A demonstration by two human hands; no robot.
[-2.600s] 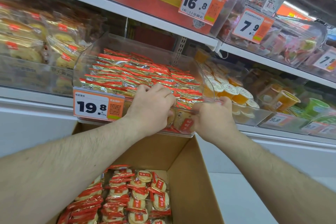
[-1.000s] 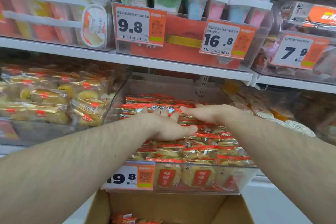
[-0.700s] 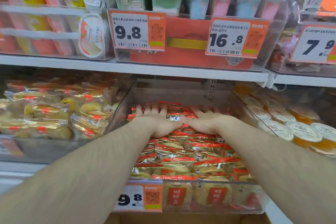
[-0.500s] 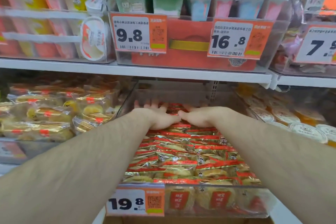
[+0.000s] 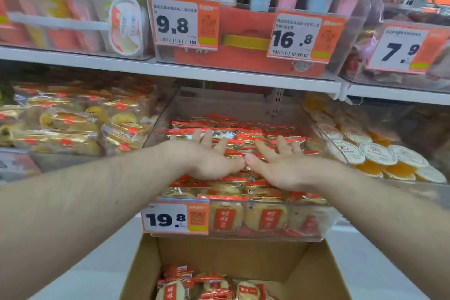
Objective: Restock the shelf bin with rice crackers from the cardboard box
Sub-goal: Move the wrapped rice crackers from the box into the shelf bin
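Note:
A clear plastic shelf bin (image 5: 314,223) with a 19.8 price tag holds several red and gold rice cracker packs (image 5: 233,126). My left hand (image 5: 211,156) and my right hand (image 5: 280,165) lie side by side, palms down with fingers spread, pressing on the top layer of packs. Their thumbs nearly touch in the middle. Below the bin stands an open cardboard box (image 5: 229,258) with more rice cracker packs (image 5: 207,285) at its bottom.
A bin of gold-wrapped cakes (image 5: 73,124) sits left of the cracker bin, and a bin of orange jelly cups (image 5: 375,156) sits right of it. The white shelf (image 5: 170,70) above carries bins tagged 9.8, 16.8 and 7.9, close over the cracker bin.
Both hands have slid back toward the front of the bin over the packs. The view has tilted down, so the cardboard box and its packs show again.

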